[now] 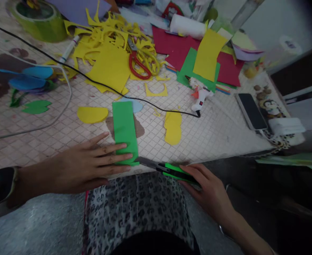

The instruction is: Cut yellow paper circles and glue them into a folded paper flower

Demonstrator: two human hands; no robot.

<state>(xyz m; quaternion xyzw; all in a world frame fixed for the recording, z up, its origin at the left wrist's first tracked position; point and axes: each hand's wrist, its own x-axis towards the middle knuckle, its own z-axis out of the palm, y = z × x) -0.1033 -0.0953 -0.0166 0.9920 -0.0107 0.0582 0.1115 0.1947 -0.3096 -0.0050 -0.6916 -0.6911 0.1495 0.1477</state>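
My left hand (97, 164) lies flat with its fingers spread. Its fingertips press on the lower part of a green foam sheet strip (124, 122), which lies lengthwise near the table's front edge. In my right hand (206, 189) is a utility knife (178, 172) with a green and black handle. The blade points left, and its tip touches or nearly touches the strip's lower right corner. A thin sliver along the strip's bottom edge looks partly cut from it. Left of the strip lies a yellow half-round piece (92, 115); a yellow rounded piece (173, 127) lies to the right.
Yellow offcuts (110, 32) pile up at the back with red-handled scissors (140, 67). A black cord (92, 81) crosses the table to a glue gun (200, 99). Also here are a phone (252, 111), blue petals (30, 79), a tape roll (39, 23) and red sheets (169, 44).
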